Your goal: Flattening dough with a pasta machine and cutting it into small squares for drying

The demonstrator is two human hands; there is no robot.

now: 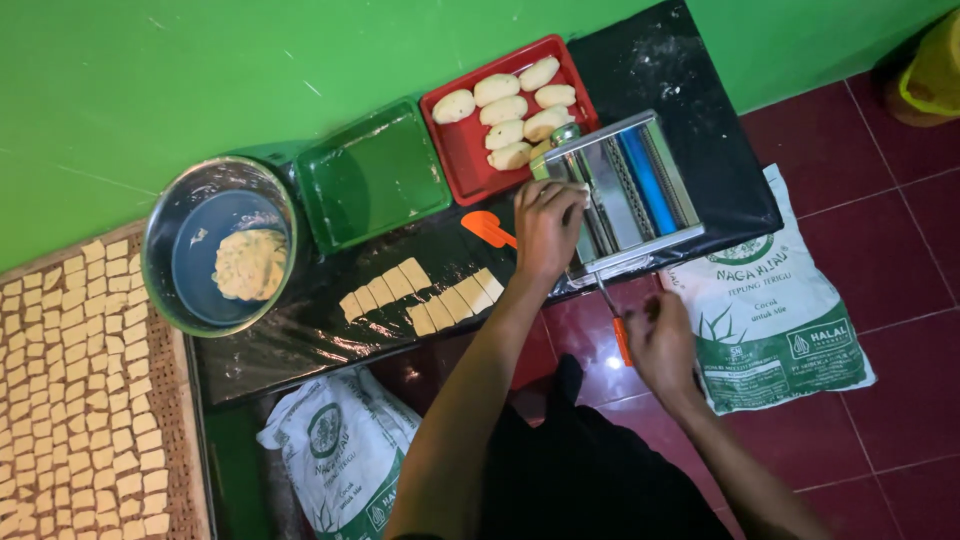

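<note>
Now my left hand (548, 222) presses flat on the shiny steel pasta roller (630, 190) at the black worktop's (690, 70) front edge, fingers spread. My right hand (662, 345) pinches its orange-handled crank (620, 335) just off that edge. Pale cut dough squares (425, 293) lie near the front edge, left of the roller.

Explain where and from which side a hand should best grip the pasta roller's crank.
Grip the orange handle at the crank's free end, coming from the near side, below the pasta roller. It sticks out past the black board's edge with open floor beneath, and the right hand already sits beside it, seemingly closed on it.
</note>
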